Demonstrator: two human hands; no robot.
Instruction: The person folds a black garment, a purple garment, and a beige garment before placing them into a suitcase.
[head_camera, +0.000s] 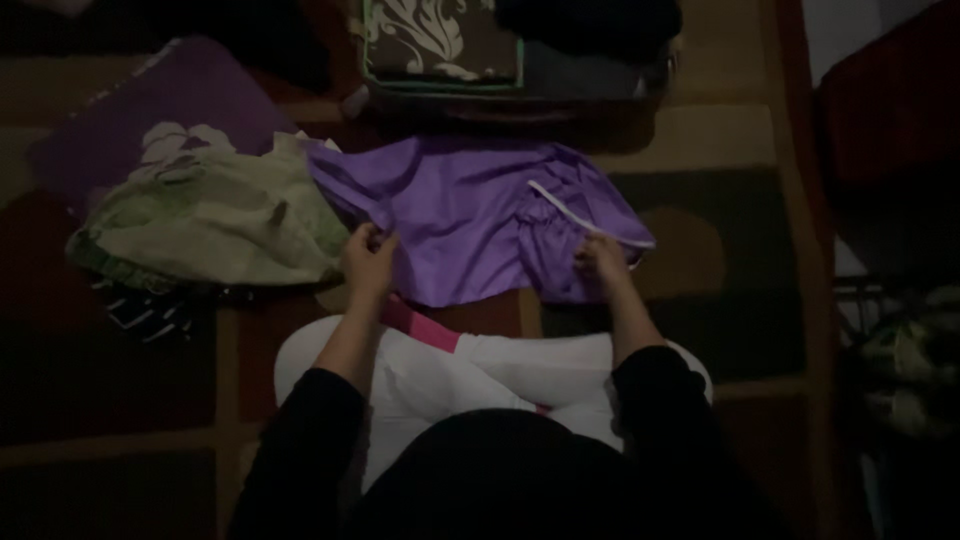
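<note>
On the patterned floor rug (700, 140), just beyond the person's crossed legs in white trousers (500, 370), a purple garment (470, 215) with white trim lies spread out, mostly flat but puckered on its right side; it looks not yet folded, so most of the handling seems left. The left hand (368, 262) is closed, pinching the cloth's left edge. The right hand (603, 258) is curled on the gathered right edge, apparently gripping it. A pale green floral cloth (210, 225) lies just left, over a purple cushion (160, 110).
</note>
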